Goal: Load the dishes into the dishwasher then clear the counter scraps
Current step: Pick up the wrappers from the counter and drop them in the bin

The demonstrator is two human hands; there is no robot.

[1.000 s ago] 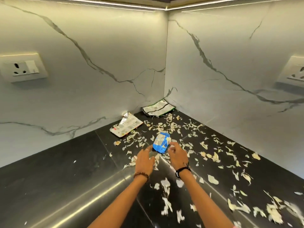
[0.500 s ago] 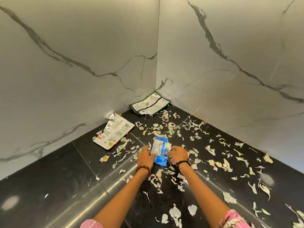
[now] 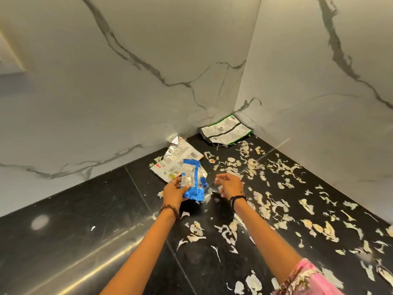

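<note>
White marble wall panels with grey veins meet in a corner beyond the fingers. A pink patterned sleeve shows at bottom right.

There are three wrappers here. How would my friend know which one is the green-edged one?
Find the corner where the two marble walls meet the black counter. The green-edged wrapper lies tucked right into that corner, farthest from the hands. Unlike the silver foil wrapper by the left wall and the blue wrapper gripped by the left hand, it has a green border.
</note>
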